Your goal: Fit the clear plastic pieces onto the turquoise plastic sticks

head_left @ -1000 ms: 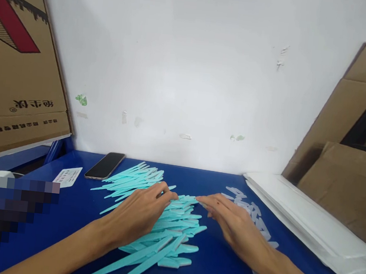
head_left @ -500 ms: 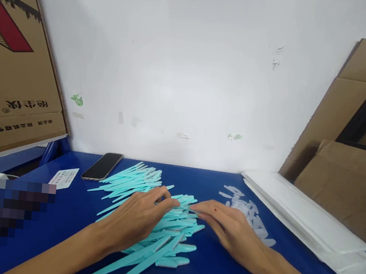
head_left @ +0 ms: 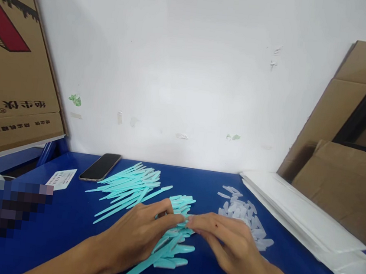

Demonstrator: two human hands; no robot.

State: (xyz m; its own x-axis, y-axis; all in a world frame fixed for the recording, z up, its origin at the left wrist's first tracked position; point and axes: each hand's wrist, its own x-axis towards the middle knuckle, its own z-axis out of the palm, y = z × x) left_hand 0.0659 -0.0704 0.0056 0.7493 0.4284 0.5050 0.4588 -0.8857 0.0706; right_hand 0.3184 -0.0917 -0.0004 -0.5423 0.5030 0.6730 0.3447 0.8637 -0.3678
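Left hand (head_left: 147, 229): fingertips drawn narrow over turquoise pieces (head_left: 173, 256) on the blue table (head_left: 204, 185); contents not discernible.
Right hand (head_left: 226, 237): fingers bunched beside left fingertips; contents hidden.
Risk: a dragging wrist could scatter overlapping pieces.
Right edge: clear pieces (head_left: 243, 213), then white sheets (head_left: 305, 219).
Free room: blue strip beyond the hands.

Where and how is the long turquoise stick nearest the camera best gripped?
Probably by the slim stem of the turquoise stick, pinched from the near side: that stem juts clear of the pile, where its far end lies.
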